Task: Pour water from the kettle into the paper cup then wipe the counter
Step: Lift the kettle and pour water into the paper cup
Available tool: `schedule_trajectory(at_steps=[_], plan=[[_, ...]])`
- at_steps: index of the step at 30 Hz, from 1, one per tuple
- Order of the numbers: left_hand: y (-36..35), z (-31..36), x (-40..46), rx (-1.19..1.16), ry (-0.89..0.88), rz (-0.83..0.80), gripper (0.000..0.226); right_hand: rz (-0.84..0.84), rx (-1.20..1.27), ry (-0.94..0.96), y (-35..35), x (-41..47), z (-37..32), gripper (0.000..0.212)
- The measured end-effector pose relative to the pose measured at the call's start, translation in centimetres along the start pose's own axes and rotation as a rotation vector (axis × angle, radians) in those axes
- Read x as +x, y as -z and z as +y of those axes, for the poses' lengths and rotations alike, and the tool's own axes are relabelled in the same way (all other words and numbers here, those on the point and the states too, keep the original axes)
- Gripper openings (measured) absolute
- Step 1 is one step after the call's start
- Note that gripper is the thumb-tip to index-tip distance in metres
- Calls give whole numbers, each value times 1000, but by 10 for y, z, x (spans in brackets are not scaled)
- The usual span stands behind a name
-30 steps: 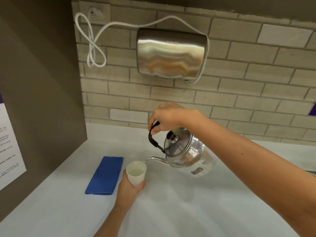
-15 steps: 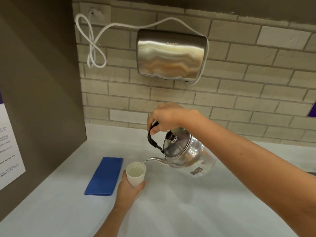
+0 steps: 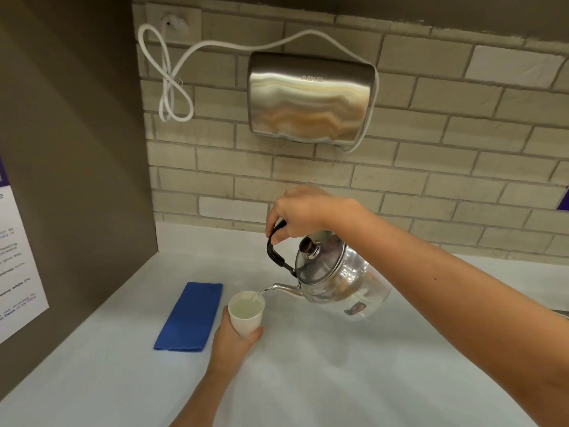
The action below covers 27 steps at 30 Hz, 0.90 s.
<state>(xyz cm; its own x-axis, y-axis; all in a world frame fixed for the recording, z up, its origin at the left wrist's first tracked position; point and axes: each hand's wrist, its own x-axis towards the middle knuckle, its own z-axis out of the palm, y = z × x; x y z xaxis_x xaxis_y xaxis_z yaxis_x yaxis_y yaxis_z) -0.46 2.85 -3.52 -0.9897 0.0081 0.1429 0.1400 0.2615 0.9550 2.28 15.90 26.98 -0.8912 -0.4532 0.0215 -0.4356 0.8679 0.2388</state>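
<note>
A shiny steel kettle point(image 3: 341, 280) hangs tilted to the left above the white counter point(image 3: 323, 380). My right hand point(image 3: 300, 212) grips its black handle from above. A thin stream of water runs from the spout into a white paper cup point(image 3: 246, 315), which holds pale water close to its rim. My left hand point(image 3: 234, 342) is wrapped around the cup's lower part from the near side. A folded blue cloth point(image 3: 191, 317) lies flat on the counter just left of the cup.
A steel hand dryer point(image 3: 311, 97) with a looped white cord point(image 3: 167, 75) is mounted on the brick wall behind. A brown side panel point(image 3: 77, 149) with a printed notice point(image 3: 15, 263) closes off the left. A metal edge point(image 3: 562, 314) shows at the far right.
The kettle keeps pouring and has tipped slightly further. The water level in the cup has risen. Both hands hold nearly the same places.
</note>
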Motion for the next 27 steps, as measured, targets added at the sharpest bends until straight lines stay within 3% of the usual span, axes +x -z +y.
schedule_trajectory(at_steps=[7,13,22,27], plan=[[1,2,-2,-11,-7,-9,85,14,38,-21,-3,-1,4,22],[5,7,-6,-34,-3,-42,83,55,242,-99,-26,-9,33,23],[43,10,-11,28,33,-314,77,389,656,-221,-71,-4,83,19],[51,12,-14,170,57,-284,82,467,707,-314,-112,27,77,18]])
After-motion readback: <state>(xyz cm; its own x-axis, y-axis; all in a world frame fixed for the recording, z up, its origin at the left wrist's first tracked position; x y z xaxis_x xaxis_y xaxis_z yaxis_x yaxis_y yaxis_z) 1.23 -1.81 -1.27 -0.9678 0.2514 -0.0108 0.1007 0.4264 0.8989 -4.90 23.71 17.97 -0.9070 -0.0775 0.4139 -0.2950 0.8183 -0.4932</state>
